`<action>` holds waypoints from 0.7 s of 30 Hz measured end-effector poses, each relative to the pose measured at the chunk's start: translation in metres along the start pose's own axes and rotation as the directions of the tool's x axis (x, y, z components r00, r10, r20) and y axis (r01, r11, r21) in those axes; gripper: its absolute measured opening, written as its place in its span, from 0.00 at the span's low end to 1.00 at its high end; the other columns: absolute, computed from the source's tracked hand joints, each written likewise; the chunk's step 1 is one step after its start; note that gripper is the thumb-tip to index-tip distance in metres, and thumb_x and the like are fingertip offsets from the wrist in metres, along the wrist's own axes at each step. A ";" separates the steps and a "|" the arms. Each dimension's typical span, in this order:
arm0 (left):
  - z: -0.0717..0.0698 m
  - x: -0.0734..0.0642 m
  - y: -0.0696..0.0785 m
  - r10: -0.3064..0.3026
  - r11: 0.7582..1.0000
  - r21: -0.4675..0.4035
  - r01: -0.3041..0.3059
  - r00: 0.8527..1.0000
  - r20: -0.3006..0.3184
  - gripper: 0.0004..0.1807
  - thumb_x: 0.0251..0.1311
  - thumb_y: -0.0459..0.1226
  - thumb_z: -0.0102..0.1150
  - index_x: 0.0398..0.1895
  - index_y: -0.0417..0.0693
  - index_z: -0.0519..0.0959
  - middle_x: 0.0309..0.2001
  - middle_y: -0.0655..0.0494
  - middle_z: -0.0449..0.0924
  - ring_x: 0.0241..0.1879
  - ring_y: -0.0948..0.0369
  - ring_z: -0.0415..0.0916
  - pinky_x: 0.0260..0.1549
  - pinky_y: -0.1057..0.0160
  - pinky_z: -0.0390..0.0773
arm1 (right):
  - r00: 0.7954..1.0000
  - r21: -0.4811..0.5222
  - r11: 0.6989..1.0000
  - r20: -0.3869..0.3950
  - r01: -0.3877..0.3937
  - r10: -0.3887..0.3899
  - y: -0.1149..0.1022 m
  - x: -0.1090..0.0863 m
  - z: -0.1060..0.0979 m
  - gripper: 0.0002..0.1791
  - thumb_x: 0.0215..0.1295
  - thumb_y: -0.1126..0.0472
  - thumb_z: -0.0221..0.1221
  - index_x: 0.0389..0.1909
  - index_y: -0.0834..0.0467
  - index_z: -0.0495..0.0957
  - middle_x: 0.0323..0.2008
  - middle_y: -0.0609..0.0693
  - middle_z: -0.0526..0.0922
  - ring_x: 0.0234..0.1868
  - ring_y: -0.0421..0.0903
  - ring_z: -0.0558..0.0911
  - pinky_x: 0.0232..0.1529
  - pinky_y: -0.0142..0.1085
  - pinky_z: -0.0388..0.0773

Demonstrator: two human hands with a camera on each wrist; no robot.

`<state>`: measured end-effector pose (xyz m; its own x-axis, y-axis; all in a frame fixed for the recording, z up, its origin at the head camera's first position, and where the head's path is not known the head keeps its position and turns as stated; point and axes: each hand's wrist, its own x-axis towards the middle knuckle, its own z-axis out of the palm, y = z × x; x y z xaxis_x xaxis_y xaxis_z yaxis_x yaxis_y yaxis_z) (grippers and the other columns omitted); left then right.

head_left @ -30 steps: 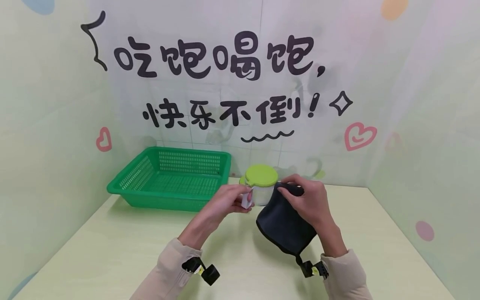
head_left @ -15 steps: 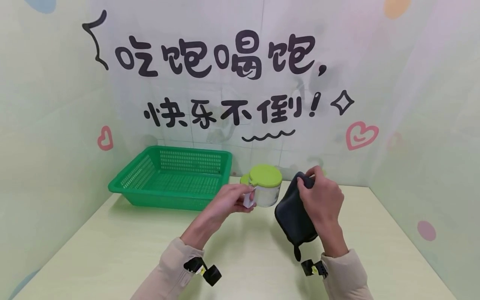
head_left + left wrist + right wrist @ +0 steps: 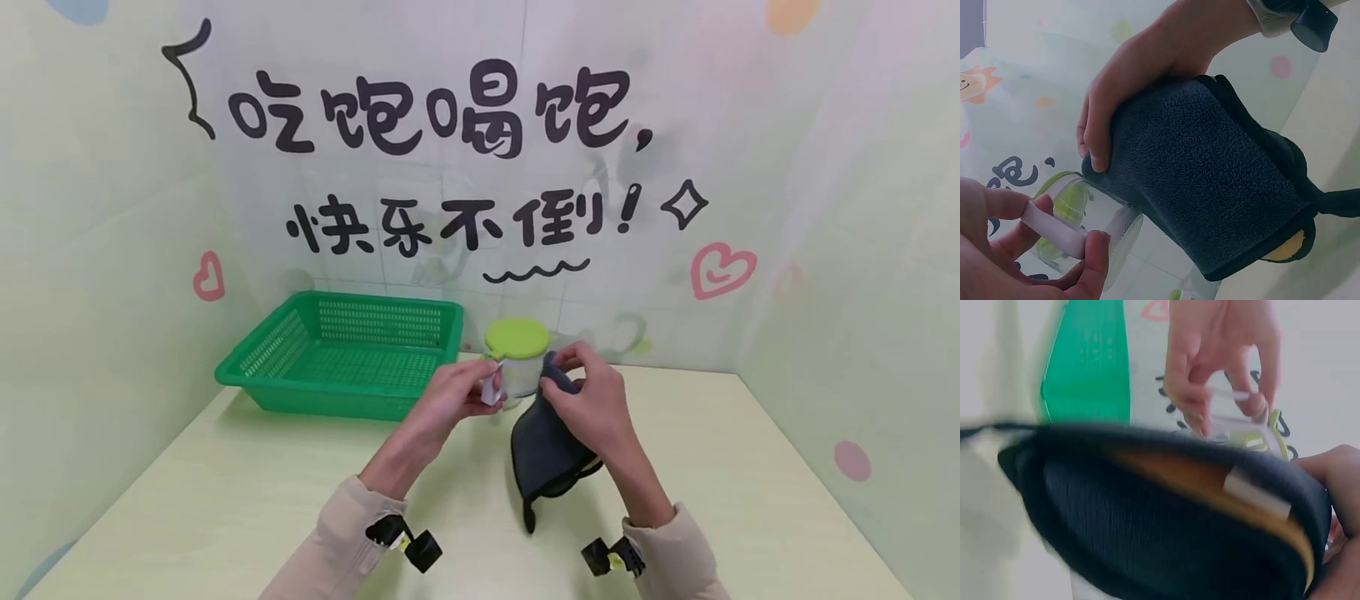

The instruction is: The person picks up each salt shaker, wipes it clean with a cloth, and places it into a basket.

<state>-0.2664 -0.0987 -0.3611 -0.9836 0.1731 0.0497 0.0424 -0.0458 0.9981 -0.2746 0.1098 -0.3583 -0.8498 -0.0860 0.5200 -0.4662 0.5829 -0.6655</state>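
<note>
By its pale handle (image 3: pixel 1057 231), my left hand (image 3: pixel 450 393) holds a clear jar (image 3: pixel 522 377) with a lime-green lid (image 3: pixel 517 337), raised over the table. My right hand (image 3: pixel 596 404) pinches a folded dark navy cloth (image 3: pixel 551 450) at its upper edge, right against the jar's right side. The cloth hangs down, its black hanging loop (image 3: pixel 529 517) lowest. In the right wrist view, an orange-tan inner layer (image 3: pixel 1172 470) and a white label (image 3: pixel 1257 494) show within the folds. In the left wrist view the cloth covers part of the jar.
A green perforated plastic basket (image 3: pixel 337 404) stands at the back left of the pale table (image 3: pixel 300 500). A printed backdrop (image 3: pixel 480 275) rises behind it. A small green-topped object (image 3: pixel 1175 294) peeks in at the bottom of the left wrist view.
The right hand and cloth swung right, away from the jar, then came back left against it. The jar shifted slightly right, then back left and a little up; the left hand keeps its hold.
</note>
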 end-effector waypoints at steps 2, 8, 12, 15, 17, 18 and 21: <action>0.000 0.000 -0.001 0.005 1.000 -0.002 -0.005 1.000 -0.015 0.18 0.77 0.45 0.50 0.36 0.39 0.79 0.33 0.53 0.82 0.33 0.60 0.81 0.41 0.64 0.84 | 0.999 0.029 0.999 0.031 0.023 -0.024 -0.003 -0.003 0.005 0.13 0.60 0.63 0.69 0.44 0.56 0.79 0.42 0.55 0.87 0.33 0.47 0.87 0.38 0.38 0.83; 0.000 0.003 -0.004 0.012 1.000 -0.002 -0.012 0.999 -0.033 0.18 0.77 0.45 0.50 0.37 0.41 0.80 0.32 0.55 0.81 0.34 0.61 0.82 0.42 0.65 0.84 | 0.991 0.074 0.992 0.087 0.098 -0.104 -0.014 -0.009 0.018 0.12 0.59 0.65 0.71 0.42 0.56 0.82 0.39 0.52 0.89 0.34 0.45 0.88 0.37 0.33 0.83; -0.001 0.003 -0.003 0.011 1.000 -0.001 -0.011 1.000 -0.027 0.18 0.77 0.45 0.50 0.36 0.41 0.81 0.30 0.56 0.80 0.33 0.62 0.81 0.41 0.65 0.84 | 0.992 0.063 0.992 0.050 0.110 -0.113 -0.017 -0.010 0.021 0.10 0.59 0.65 0.72 0.40 0.56 0.84 0.38 0.52 0.90 0.35 0.46 0.89 0.37 0.35 0.84; -0.003 0.002 -0.002 0.018 1.000 -0.003 -0.018 1.000 -0.016 0.19 0.77 0.45 0.50 0.35 0.40 0.80 0.30 0.55 0.80 0.32 0.61 0.80 0.40 0.65 0.83 | 0.995 0.027 0.995 -0.003 0.098 -0.098 -0.016 -0.009 0.017 0.09 0.57 0.65 0.72 0.38 0.56 0.85 0.36 0.53 0.90 0.37 0.48 0.89 0.37 0.37 0.84; -0.003 0.001 -0.002 0.018 1.000 -0.007 -0.018 1.000 -0.005 0.19 0.77 0.45 0.51 0.35 0.39 0.80 0.30 0.55 0.80 0.32 0.60 0.80 0.40 0.64 0.83 | 0.997 0.004 0.997 -0.028 0.076 -0.076 -0.012 -0.007 0.013 0.09 0.57 0.64 0.72 0.38 0.56 0.85 0.36 0.53 0.90 0.37 0.48 0.89 0.38 0.39 0.83; -0.003 0.001 -0.001 0.018 1.000 -0.006 -0.018 1.000 0.003 0.19 0.77 0.45 0.51 0.35 0.39 0.79 0.30 0.55 0.80 0.32 0.60 0.81 0.39 0.64 0.83 | 0.997 -0.005 0.998 -0.037 0.066 -0.066 -0.010 -0.006 0.011 0.09 0.57 0.63 0.73 0.38 0.56 0.85 0.36 0.53 0.90 0.37 0.49 0.89 0.38 0.40 0.83; -0.003 0.000 0.000 0.015 1.000 -0.010 -0.015 1.000 0.022 0.18 0.76 0.45 0.52 0.34 0.39 0.79 0.29 0.55 0.81 0.32 0.60 0.81 0.39 0.65 0.83 | 0.998 -0.022 0.999 -0.041 0.036 -0.037 -0.004 -0.002 0.004 0.11 0.57 0.61 0.73 0.41 0.55 0.86 0.36 0.54 0.90 0.35 0.50 0.88 0.40 0.42 0.82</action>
<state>-0.2670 -0.1017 -0.3610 -0.9788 0.1942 0.0654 0.0551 -0.0581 0.9968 -0.2717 0.1046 -0.3590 -0.8214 -0.0741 0.5655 -0.4907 0.5971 -0.6345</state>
